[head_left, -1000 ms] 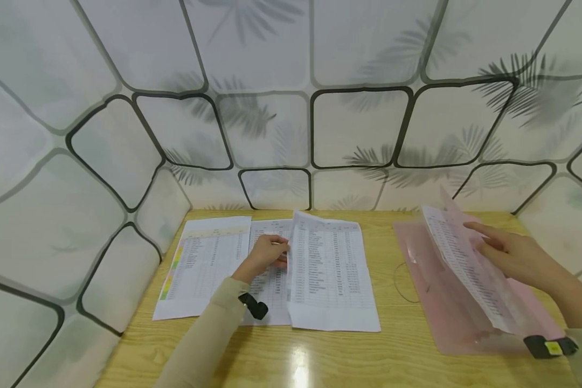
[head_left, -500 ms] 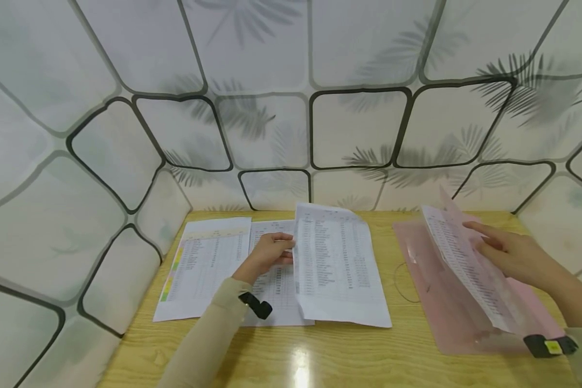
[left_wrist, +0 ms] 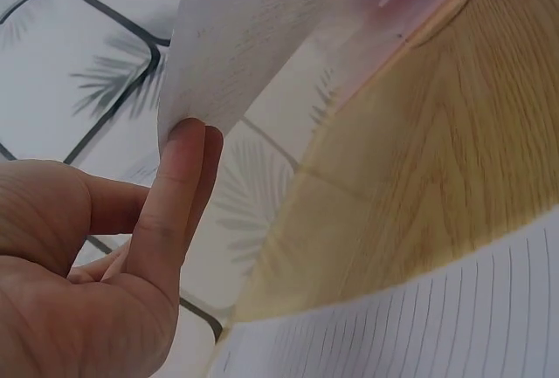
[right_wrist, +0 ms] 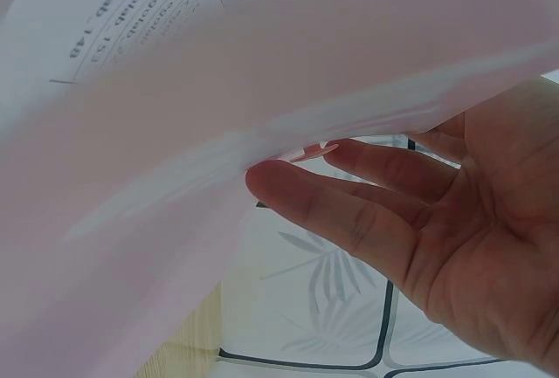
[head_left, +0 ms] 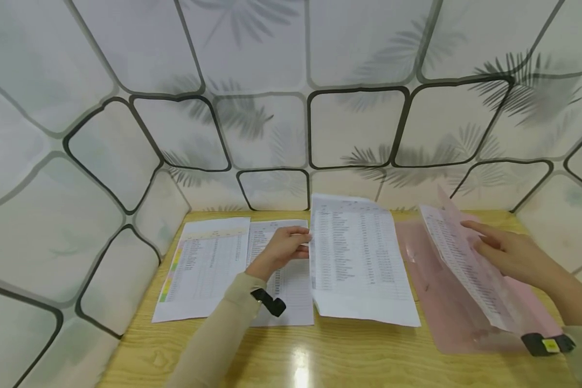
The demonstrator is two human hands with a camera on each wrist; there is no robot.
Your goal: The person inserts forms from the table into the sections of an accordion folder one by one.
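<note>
While our left hand (head_left: 282, 249) pinches 1 printed sheet (head_left: 359, 258) by its left edge above the desk (head_left: 320, 355), our right hand (head_left: 506, 253), fingers straight, props the pink folder (head_left: 446, 291) open; that thin pinch could slip and drop the sheet.

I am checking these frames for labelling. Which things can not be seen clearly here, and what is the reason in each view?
- Printed rows on the lifted sheet, head view: too small to read.
- Left hand thumb, head view: hidden behind that sheet's edge.
- Inside of the pink folder, head view: covered by its raised flap with a sheet.
- Right hand, right wrist view: the papers over it are blurred.
- Middle sheet on the table: partly covered by the left hand.
</note>
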